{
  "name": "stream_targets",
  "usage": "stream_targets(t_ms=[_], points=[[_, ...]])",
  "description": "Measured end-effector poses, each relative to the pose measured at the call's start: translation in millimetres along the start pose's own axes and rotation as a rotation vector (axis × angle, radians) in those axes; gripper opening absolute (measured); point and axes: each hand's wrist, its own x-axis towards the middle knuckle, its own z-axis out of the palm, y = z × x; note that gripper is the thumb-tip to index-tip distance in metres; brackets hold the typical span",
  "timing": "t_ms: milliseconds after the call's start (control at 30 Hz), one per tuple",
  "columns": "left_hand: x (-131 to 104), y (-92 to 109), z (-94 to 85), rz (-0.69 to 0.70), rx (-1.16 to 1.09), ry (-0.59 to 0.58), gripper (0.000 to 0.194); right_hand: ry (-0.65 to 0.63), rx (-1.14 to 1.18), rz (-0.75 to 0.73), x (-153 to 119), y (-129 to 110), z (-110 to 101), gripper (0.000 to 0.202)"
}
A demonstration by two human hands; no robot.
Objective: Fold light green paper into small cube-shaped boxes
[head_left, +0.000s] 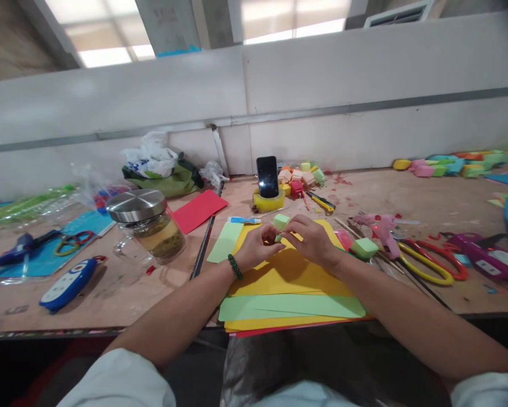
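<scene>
My left hand (pixel 259 247), with a green bead bracelet (pixel 235 266) on its wrist, has its fingers curled round a small light green paper piece (pixel 278 238). The fingertips of my right hand (pixel 308 237) pinch the same piece from the other side. Just beyond the fingertips is a light green paper cube (pixel 282 221); whether it touches them I cannot tell. Both hands are above yellow paper sheets (pixel 275 277) with light green strips (pixel 288 306) at the near edge. Another green paper cube (pixel 364 247) lies right of my right hand.
Left stand a lidded glass jar (pixel 154 226) and a blue-white remote-like device (pixel 69 284). A phone (pixel 267 176) leans on a yellow tape roll (pixel 268 200) behind the hands. Right lie a pink glue gun (pixel 383 229), scissors (pixel 427 271) and a purple device (pixel 487 257). Coloured paper cubes (pixel 453 164) line the back.
</scene>
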Motion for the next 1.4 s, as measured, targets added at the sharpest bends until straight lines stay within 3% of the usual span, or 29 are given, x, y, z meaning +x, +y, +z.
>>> stream_targets(t_ms=[233, 367, 567, 767, 967, 1067, 1267, 1400], points=[[1, -5, -3.4, -0.01, 0.111, -0.007, 0.025, -0.049, -0.19, -0.008, -1, 4, -1, 0.019], [1, -2, -4.0, 0.063, 0.178, 0.027, 0.02, -0.041, -0.113, 0.003, 2, 3, -2, 0.019], [3, -5, -4.6, 0.029, 0.128, 0.128, 0.03, 0.109, 0.025, -0.053, 2, -5, -6, 0.01], [0, -4, -2.5, 0.045, 0.075, 0.097, 0.038, 0.054, 0.107, -0.072, 0, -3, 1, 0.01], [-3, -1, 0.0, 0.087, 0.029, 0.064, 0.025, 0.053, 0.246, -0.004, 2, -2, 3, 0.01], [-3, -4, 1.9, 0.07, 0.005, 0.086, 0.018, 0.054, 0.208, -0.014, 3, -4, 0, 0.009], [1, -11, -4.5, 0.021, 0.024, 0.27, 0.018, 0.043, 0.007, -0.099, 2, -8, -9, 0.016], [9, -15, -20.6, -0.014, 0.067, 0.428, 0.024, -0.161, -0.183, -0.145, -1, -11, -11, 0.019]])
